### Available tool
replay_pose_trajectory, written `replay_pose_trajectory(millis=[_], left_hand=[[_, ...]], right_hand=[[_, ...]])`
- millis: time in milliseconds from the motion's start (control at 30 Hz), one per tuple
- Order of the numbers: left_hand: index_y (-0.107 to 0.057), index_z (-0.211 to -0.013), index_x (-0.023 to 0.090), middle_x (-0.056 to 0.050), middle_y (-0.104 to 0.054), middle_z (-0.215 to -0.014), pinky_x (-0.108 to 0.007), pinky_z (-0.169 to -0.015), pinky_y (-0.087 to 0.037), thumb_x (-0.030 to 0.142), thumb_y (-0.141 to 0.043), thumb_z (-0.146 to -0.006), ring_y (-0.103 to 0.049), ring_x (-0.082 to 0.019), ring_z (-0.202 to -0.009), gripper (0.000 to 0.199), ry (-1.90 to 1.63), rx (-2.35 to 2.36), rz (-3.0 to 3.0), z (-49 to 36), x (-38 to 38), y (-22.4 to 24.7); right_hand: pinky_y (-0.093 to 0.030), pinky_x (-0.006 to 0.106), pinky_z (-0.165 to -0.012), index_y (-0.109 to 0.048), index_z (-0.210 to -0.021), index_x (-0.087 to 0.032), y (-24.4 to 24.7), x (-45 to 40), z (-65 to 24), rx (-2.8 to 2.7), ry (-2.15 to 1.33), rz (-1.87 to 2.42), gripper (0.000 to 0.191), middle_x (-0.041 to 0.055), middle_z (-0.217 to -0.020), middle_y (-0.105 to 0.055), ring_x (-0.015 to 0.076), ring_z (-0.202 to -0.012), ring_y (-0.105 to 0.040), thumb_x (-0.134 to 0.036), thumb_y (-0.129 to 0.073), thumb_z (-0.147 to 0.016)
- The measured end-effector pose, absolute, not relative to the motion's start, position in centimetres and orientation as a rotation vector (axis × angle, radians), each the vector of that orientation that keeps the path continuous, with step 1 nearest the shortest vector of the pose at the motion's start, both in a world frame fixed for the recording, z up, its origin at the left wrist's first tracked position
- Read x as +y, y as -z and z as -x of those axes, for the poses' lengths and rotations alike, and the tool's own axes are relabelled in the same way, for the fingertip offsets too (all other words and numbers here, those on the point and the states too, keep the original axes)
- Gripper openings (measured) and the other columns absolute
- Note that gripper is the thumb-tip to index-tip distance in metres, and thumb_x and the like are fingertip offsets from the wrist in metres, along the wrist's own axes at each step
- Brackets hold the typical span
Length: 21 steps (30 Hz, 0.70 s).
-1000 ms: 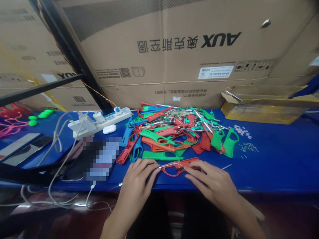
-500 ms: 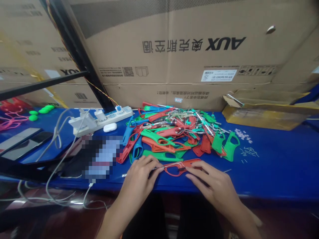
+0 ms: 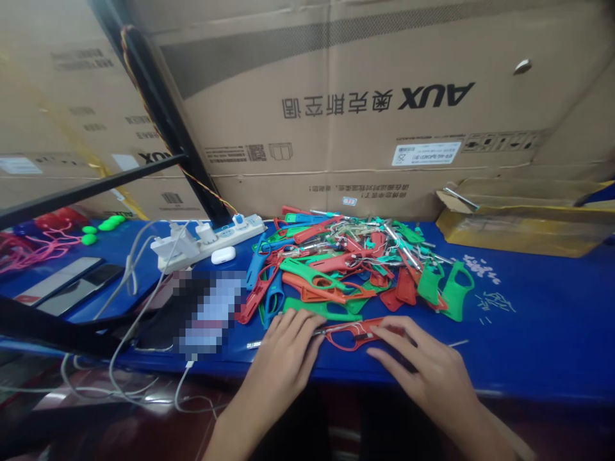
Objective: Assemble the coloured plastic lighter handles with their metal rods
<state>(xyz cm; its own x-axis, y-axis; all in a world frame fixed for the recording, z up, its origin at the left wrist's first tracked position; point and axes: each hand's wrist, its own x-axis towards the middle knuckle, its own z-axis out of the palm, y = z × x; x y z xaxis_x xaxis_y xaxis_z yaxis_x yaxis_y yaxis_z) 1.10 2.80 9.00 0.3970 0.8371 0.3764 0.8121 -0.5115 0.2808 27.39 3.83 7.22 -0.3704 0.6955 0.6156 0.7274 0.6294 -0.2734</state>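
Observation:
A red lighter casing half (image 3: pixel 344 338) lies near the table's front edge, between my two hands. A thin white wire and a small dark part show inside it. My left hand (image 3: pixel 291 342) is closed on the metal lighter tube (image 3: pixel 254 345), whose end sticks out to the left of the hand and whose inner end meets the casing. My right hand (image 3: pixel 423 358) holds the casing's right end, index finger against it and thumb below. A dark piece shows under the right fingers; I cannot make out what it is.
Behind my hands is a pile of red, green and blue lighter casings (image 3: pixel 331 262) with metal tubes. To the left are a power strip (image 3: pixel 223 237), a white earbud case (image 3: pixel 223 255) and phones (image 3: pixel 79 288). At the right stand an open carton (image 3: pixel 519 230) and small pink pieces (image 3: pixel 480 269).
The view has shifted, so everything sits slightly lower and further right. Both hands stay at the red casing, the left fingers now curled further over the tube.

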Motion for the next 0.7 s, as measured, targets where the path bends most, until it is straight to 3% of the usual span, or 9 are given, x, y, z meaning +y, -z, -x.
replay_pose_trajectory(millis=[100,200,333,500,600,700], left_hand=[[-0.046,-0.144,0.022,-0.008,-0.066,-0.126,-0.044,-0.098,-0.047,0.023,-0.05,-0.104,-0.058,-0.028,-0.115,0.04,-0.791,1.531,-2.608,-1.0,2.5,-8.7],[-0.043,-0.148,0.023,-0.009,-0.065,-0.13,-0.043,-0.102,-0.047,0.026,-0.053,-0.104,-0.057,-0.028,-0.121,0.046,-0.843,1.498,-2.592,-0.8,2.4,-8.9],[-0.047,-0.144,0.025,-0.009,-0.063,-0.132,-0.041,-0.106,-0.045,0.021,-0.056,-0.102,-0.054,-0.026,-0.125,0.043,-1.08,1.482,-2.521,-0.2,3.0,-9.9],[-0.057,-0.129,0.026,-0.007,-0.065,-0.12,-0.042,-0.103,-0.046,0.014,-0.055,-0.101,-0.058,-0.024,-0.116,0.03,-1.471,1.668,-2.359,1.4,3.4,-9.9],[-0.056,-0.126,0.026,-0.007,-0.064,-0.118,-0.044,-0.102,-0.047,0.015,-0.055,-0.1,-0.058,-0.025,-0.116,0.028,-1.555,1.714,-2.296,2.1,2.8,-8.9],[-0.055,-0.128,0.026,-0.008,-0.062,-0.123,-0.043,-0.102,-0.048,0.017,-0.057,-0.1,-0.058,-0.025,-0.118,0.03,-1.489,1.668,-2.302,2.3,2.3,-8.3]], right_hand=[[-0.056,0.025,-0.071,-0.075,-0.111,-0.023,-7.2,3.8,-27.6,-2.075,0.156,1.078,0.024,0.006,-0.104,-0.075,0.017,-0.086,-0.074,-0.039,-0.06,-0.101],[-0.057,0.025,-0.074,-0.075,-0.109,-0.022,-7.2,3.7,-27.8,-2.083,0.152,1.035,0.021,0.0058,-0.102,-0.075,0.017,-0.086,-0.074,-0.035,-0.062,-0.1],[-0.055,0.024,-0.069,-0.075,-0.108,-0.023,-7.4,3.6,-27.6,-2.083,0.125,1.018,0.017,0.0037,-0.095,-0.076,0.0157,-0.081,-0.074,-0.032,-0.063,-0.1],[-0.053,0.025,-0.061,-0.072,-0.099,-0.021,-7.1,3.7,-27.4,-1.896,0.253,0.981,0.012,0.0017,-0.075,-0.075,0.0129,-0.058,-0.067,-0.013,-0.064,-0.096],[-0.054,0.03,-0.061,-0.071,-0.108,-0.021,-5.3,2.0,-27.6,-1.724,0.522,1.014,0.024,0.002,-0.069,-0.074,0.016,-0.053,-0.066,-0.008,-0.07,-0.088],[-0.05,0.03,-0.048,-0.07,-0.106,-0.021,-1.4,-1.8,-27.4,-1.61,0.594,1.043,0.029,0.0004,-0.061,-0.07,0.0168,-0.046,-0.062,-0.004,-0.07,-0.083]])
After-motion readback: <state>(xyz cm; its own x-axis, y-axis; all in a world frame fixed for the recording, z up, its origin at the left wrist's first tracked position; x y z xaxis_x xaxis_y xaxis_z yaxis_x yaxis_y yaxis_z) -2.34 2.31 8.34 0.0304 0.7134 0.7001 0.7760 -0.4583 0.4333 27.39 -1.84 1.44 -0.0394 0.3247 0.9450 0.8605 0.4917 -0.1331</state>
